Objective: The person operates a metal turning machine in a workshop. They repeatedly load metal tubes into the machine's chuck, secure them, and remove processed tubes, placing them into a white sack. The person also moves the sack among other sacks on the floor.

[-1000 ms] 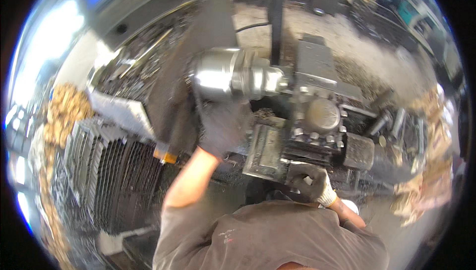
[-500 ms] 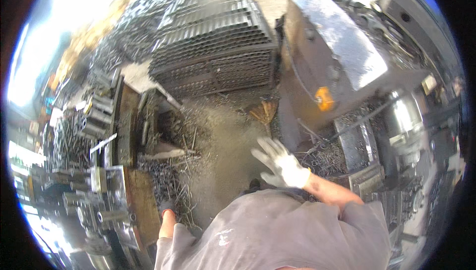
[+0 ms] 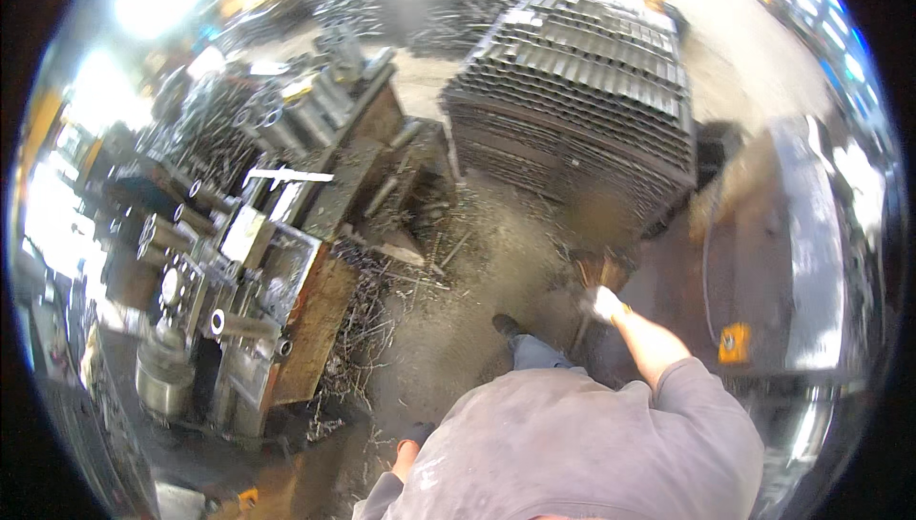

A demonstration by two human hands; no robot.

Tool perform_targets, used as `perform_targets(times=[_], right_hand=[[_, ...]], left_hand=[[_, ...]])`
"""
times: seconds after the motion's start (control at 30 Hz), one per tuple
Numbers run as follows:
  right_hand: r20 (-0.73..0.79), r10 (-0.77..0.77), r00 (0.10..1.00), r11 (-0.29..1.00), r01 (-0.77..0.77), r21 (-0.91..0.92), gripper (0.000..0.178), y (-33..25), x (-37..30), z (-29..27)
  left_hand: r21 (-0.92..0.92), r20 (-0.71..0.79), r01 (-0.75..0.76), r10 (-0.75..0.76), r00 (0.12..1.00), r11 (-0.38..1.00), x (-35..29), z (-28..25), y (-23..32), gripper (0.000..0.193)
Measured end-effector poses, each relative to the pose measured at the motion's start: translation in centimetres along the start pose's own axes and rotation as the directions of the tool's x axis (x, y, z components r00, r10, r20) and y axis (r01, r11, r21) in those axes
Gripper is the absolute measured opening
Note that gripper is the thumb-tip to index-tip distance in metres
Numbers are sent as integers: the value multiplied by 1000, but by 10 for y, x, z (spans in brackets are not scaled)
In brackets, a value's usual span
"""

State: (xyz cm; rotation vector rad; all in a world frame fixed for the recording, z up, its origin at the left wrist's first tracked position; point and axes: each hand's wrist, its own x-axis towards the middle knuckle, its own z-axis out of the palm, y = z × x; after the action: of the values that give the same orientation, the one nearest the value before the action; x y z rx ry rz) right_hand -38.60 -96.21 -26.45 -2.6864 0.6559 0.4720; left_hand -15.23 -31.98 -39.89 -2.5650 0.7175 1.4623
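My right hand, in a white glove, reaches forward and overlaps the base of a fan-shaped broom. Motion blurs its fingers, so whether they touch or grip the broom does not show. The thin broom handle slants down just left of the glove. At my left side, my left hand appears only as a dark glove beside my shirt. Its fingers are hidden.
Left stands a machine with metal tubes and a caliper-shaped tool. Metal shavings litter the floor beside it. A tall stack of metal pieces stands ahead. On the right, a dark metal cabinet bears an orange box.
My view has swung right-to-left across the scene, bringing the left machine nearer the middle. My right hand, earlier spread open and apart from the broom, now overlaps it.
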Motion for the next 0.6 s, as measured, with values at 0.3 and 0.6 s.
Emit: perform_targets(times=[0.3, 0.6], right_hand=[[686, -202, 699, 779, 539, -321, 26, 56, 44, 82], [564, 178, 807, 495, -568, 657, 15, 14, 246, -16]], left_hand=[[-563, -63, 318, -423, 904, 763, -39, -101, 78, 54], [-695, -281, 104, -402, 871, 712, -89, -235, 175, 57]])
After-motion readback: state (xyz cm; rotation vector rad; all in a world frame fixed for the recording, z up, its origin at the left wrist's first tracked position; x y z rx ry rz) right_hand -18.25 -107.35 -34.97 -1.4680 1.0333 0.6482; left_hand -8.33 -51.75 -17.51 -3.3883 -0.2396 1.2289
